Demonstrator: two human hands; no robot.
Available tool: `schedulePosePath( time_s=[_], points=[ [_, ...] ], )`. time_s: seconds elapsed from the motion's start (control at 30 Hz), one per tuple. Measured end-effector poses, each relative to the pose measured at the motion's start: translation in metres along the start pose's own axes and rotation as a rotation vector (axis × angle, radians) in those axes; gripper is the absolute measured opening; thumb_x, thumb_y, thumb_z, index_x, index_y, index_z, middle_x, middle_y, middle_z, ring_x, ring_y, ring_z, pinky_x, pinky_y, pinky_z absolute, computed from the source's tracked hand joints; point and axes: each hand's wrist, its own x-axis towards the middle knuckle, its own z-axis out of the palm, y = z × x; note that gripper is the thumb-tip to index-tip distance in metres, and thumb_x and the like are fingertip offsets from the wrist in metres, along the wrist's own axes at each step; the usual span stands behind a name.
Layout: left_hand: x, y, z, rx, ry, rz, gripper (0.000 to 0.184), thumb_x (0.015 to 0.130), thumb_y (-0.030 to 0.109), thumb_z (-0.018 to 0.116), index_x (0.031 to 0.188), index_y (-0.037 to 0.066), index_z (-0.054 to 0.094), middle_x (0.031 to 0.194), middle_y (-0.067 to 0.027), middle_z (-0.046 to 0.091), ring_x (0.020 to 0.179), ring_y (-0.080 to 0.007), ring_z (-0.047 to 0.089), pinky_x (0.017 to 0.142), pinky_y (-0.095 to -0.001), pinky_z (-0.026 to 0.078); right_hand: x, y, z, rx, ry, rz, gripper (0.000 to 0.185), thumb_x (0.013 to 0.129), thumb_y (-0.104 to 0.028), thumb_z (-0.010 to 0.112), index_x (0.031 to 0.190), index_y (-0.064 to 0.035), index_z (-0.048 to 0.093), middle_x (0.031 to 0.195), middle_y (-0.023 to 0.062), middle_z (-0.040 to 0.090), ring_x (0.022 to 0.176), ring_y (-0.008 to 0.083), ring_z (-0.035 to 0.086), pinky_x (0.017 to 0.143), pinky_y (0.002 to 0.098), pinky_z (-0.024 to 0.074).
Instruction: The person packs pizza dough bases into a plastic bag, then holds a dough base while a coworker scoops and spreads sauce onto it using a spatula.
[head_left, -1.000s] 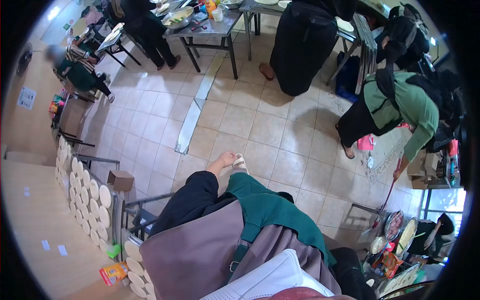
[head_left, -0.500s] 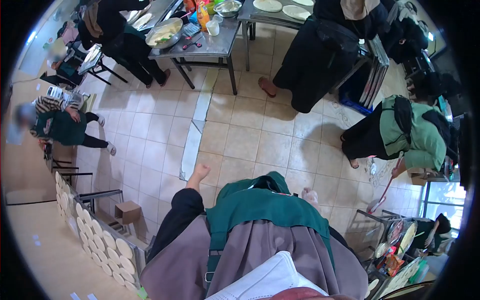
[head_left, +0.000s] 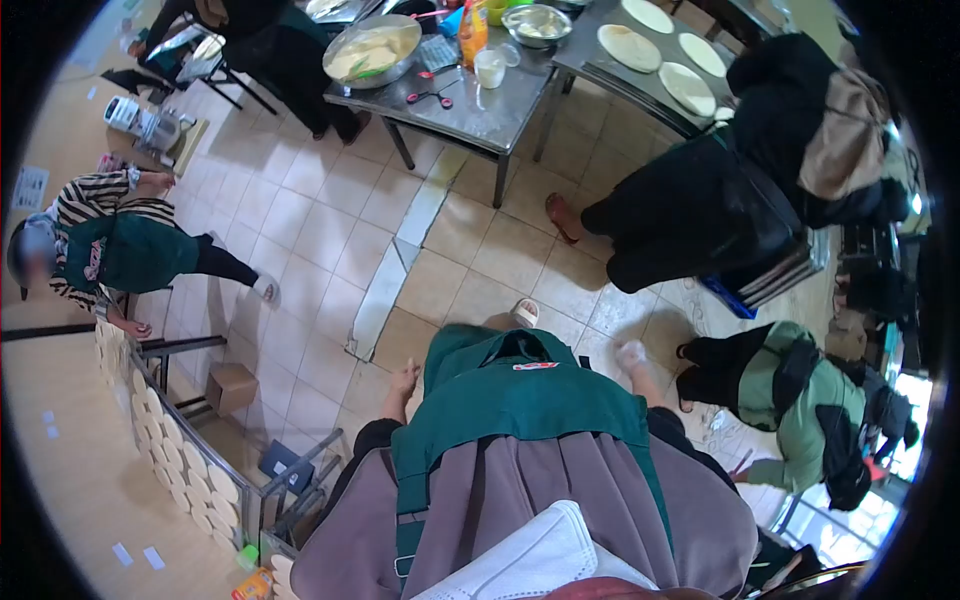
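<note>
My left hand point(head_left: 404, 379) hangs beside the green apron point(head_left: 520, 405) I wear, low over the tiled floor. Its fingers look loosely apart, with nothing visible in them. On the other side of the apron, my right hand point(head_left: 631, 356) hangs over the tiles, whitish as if in a thin glove. Blur hides how its fingers are set. Neither hand touches a table or any object. One of my sandals point(head_left: 525, 313) shows ahead of the apron.
Ahead, a metal table point(head_left: 480, 130) bears a large bowl point(head_left: 372, 52), scissors point(head_left: 431, 97) and a cup point(head_left: 490, 69). Flat dough rounds point(head_left: 629, 48) lie on another table. People stand left, ahead and right. Dough rounds point(head_left: 190, 470) cover a left rack near a cardboard box point(head_left: 231, 388).
My view has moved forward, bringing the tables closer. My left hand has dropped back and its fist has loosened; my right hand has swung forward. The person in green now appears nearer and lower.
</note>
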Motion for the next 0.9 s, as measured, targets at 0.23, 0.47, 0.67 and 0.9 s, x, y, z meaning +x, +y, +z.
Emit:
schedulePosePath(
  time_s=[0.23,0.47,0.67,0.9],
  points=[
    [0.075,0.06,0.019,-0.306,-0.458,0.162,0.07,0.092,0.052,0.038,0.143,0.008,0.02,0.149,-0.0092,0.017,0.134,-0.0228,0.023,0.106,-0.0332,0.026,0.114,-0.077,-0.096,0.427,0.297,-0.165,0.034,0.086,-0.029,0.05,0.107,-0.0057,0.062,0.092,0.0161,0.066,0.081,0.0283,0.063,0.076,0.0364,0.0486],
    [0.136,0.127,-0.076,-0.039,-0.735,0.022,0.082,0.081,0.065,0.045,0.144,0.019,0.019,0.15,-0.0027,0.014,0.134,-0.0231,0.024,0.104,-0.0489,0.026,0.058,-0.146,-0.049,0.208,0.145,0.03,0.037,0.086,-0.035,0.044,0.098,-0.0068,0.065,0.092,0.0206,0.064,0.091,0.0365,0.061,0.079,0.0422,0.0488],
    [0.185,0.188,-0.145,0.453,-0.765,-0.208,0.062,0.082,0.052,0.047,0.135,0.02,0.041,0.137,-0.0075,0.042,0.123,-0.0315,0.042,0.091,-0.0631,0.033,-0.005,-0.134,0.08,0.395,0.112,0.2,0.03,0.084,-0.033,0.048,0.089,-0.0092,0.066,0.085,0.0176,0.064,0.08,0.0349,0.062,0.069,0.0425,0.05],
    [0.265,0.295,-0.138,1.376,-0.771,0.456,0.055,0.082,0.053,0.049,0.095,0.003,0.068,0.094,-0.0169,0.066,0.089,-0.0319,0.062,0.074,-0.0385,0.047,-0.077,-0.216,0.057,0.482,0.284,0.436,0.029,0.085,-0.027,0.049,0.1,-0.007,0.063,0.096,0.0188,0.063,0.089,0.038,0.059,0.081,0.0454,0.047]
  ],
)
